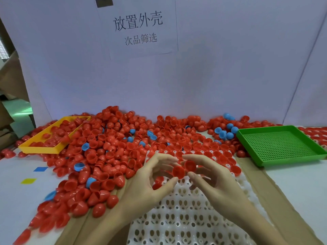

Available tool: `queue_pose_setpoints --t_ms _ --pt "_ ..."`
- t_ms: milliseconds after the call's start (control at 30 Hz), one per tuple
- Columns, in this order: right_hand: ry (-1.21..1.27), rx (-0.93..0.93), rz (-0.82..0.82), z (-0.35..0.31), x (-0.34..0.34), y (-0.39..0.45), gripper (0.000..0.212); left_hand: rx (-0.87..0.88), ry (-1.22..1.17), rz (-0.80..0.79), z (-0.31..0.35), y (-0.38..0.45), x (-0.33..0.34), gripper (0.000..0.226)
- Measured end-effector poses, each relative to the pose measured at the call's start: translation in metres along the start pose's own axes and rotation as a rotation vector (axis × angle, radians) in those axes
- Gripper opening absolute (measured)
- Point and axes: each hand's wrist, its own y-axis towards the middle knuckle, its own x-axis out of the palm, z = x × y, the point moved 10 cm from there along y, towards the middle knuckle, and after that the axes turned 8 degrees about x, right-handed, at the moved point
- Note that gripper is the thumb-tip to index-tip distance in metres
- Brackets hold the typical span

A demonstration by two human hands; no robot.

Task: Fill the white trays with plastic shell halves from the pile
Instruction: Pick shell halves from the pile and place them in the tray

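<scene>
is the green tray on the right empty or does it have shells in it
Empty. The green tray shows only its bare perforated floor; the red and blue shells lie outside its walls.

Glossy plastic shell halves [113,152]; matt, seemingly plastic white tray [185,218]

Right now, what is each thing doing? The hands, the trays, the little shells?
left hand: fingers curled, pinching a red shell.
right hand: pinching another red shell.
white tray: far rows filled, near holes empty.
green tray: nothing in it.
yellow tray: some red shells inside.
pile: heaped, mostly red, few blue.
</scene>
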Motion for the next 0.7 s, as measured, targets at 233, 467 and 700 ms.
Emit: queue_pose_setpoints --t_ms 233,467,700 --pt "0.008 -0.011 0.039 -0.001 -0.004 0.001 0.035 -0.011 -0.026 0.029 0.002 -0.003 0.000 0.050" --pt "0.101 -0.002 0.059 -0.001 -0.002 -0.002 0.023 -0.142 -0.118 0.070 -0.011 -0.005 -0.002 0.022" --pt "0.130 -0.015 0.032 -0.004 0.005 -0.005 0.029 -0.308 -0.350 0.076 -0.027 -0.010 0.006 0.036"
